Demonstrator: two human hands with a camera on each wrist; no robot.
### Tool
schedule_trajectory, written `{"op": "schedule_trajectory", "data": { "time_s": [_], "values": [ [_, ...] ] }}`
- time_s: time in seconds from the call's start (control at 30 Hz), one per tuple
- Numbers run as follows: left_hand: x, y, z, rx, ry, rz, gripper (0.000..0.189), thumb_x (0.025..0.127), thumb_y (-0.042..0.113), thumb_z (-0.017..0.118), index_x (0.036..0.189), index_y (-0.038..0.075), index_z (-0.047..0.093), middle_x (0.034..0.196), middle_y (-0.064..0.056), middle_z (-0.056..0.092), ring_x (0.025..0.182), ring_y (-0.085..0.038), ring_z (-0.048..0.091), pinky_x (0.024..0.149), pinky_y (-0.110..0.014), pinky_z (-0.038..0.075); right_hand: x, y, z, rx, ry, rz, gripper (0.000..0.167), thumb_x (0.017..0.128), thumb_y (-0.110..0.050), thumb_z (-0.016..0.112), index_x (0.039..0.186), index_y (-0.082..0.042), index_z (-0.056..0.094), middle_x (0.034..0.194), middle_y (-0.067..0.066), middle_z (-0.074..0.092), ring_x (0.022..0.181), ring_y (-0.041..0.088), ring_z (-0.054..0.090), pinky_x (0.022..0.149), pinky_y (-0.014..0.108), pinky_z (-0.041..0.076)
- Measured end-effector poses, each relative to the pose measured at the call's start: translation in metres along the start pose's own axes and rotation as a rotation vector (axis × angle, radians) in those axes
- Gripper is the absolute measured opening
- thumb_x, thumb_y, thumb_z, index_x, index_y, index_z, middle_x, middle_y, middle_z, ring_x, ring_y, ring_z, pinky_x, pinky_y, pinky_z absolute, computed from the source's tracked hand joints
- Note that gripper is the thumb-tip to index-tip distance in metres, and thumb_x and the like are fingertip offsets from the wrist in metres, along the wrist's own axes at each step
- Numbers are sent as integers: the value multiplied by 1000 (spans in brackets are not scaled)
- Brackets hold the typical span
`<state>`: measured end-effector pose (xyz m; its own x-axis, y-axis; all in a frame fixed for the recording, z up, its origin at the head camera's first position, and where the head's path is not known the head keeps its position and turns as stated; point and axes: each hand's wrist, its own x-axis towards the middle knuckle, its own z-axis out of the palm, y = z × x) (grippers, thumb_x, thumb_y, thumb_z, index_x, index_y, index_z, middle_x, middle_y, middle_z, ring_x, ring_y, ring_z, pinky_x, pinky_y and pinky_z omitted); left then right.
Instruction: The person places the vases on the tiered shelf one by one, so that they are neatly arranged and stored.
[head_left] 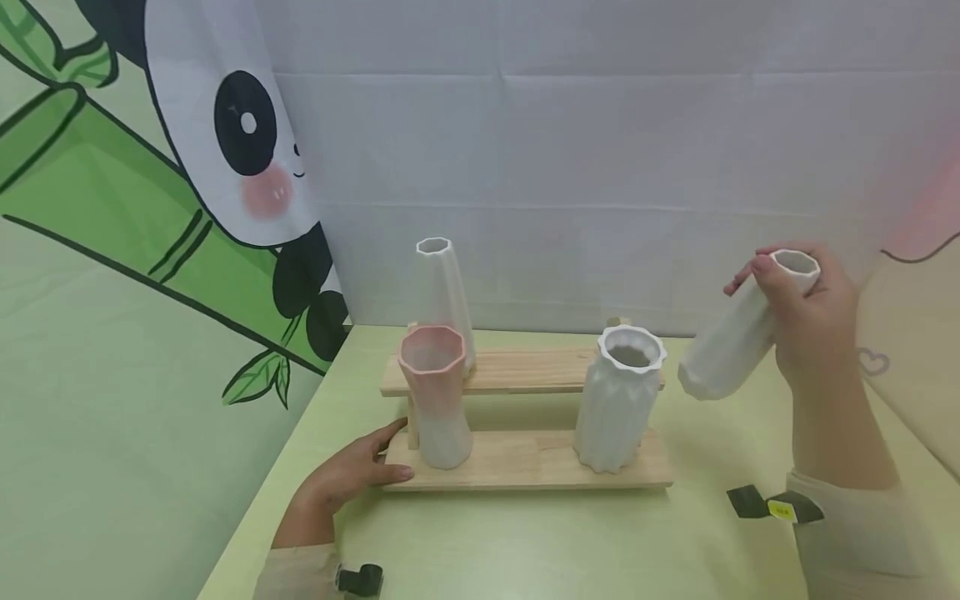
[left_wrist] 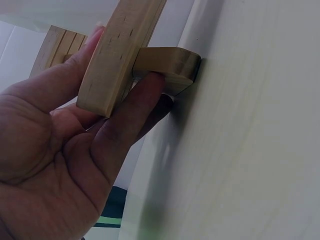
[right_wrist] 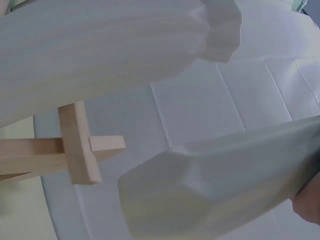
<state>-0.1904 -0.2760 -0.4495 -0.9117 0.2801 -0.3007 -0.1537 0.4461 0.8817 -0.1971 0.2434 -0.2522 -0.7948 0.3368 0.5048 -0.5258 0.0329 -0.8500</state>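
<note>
A two-tier wooden shelf (head_left: 517, 477) stands on the table. My left hand (head_left: 356, 471) grips the left end of its lower board; in the left wrist view the thumb and fingers close around the board (left_wrist: 117, 55). High on the right, my right hand (head_left: 821, 325) holds a faceted white vase (head_left: 731, 350) near its mouth, tilted, its base apart from the shelf. A pink-and-white vase (head_left: 438, 408) stands on the lower board's left, a fluted white vase (head_left: 617, 408) on its right. Behind, a slim white vase (head_left: 453, 292) stands at the upper board's left.
The pale yellow-green table (head_left: 525, 550) spreads around the shelf. A white cloth backdrop (head_left: 570, 167) hangs behind it, and a panda-and-bamboo print (head_left: 225, 192) covers the left side. The fluted vase stands between the raised vase and the shelf's middle.
</note>
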Motion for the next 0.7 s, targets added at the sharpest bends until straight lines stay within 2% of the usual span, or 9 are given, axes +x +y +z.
{"op": "schedule_trajectory", "data": {
  "time_s": [0.2,0.33,0.57,0.7],
  "values": [
    [1,0,0,0,4,-13,97,75,33,83,156,22,30,157,-17,34,141,-42,35,111,-65,26,22,-16,32,0,-130,-105,19,90,-13,71,102,-3,61,81,8,68,72,18,69,64,21,55],
    [1,0,2,4,11,-17,98,75,33,84,156,22,30,157,-18,34,141,-43,36,111,-65,27,31,-20,49,64,-179,-139,17,89,-11,71,100,-2,60,80,10,68,70,20,69,64,24,56],
    [1,1,3,14,20,-33,100,73,35,84,156,22,30,158,-17,32,142,-44,33,110,-65,28,39,-21,72,113,-231,-149,20,89,-12,71,101,-2,58,81,12,66,72,24,68,64,28,55],
    [0,2,3,12,23,-32,100,73,36,85,156,22,30,158,-17,31,142,-44,32,111,-64,28,39,-22,80,97,-245,-134,22,89,-15,71,102,-4,58,83,12,64,75,24,67,64,29,54]
  ]
}}
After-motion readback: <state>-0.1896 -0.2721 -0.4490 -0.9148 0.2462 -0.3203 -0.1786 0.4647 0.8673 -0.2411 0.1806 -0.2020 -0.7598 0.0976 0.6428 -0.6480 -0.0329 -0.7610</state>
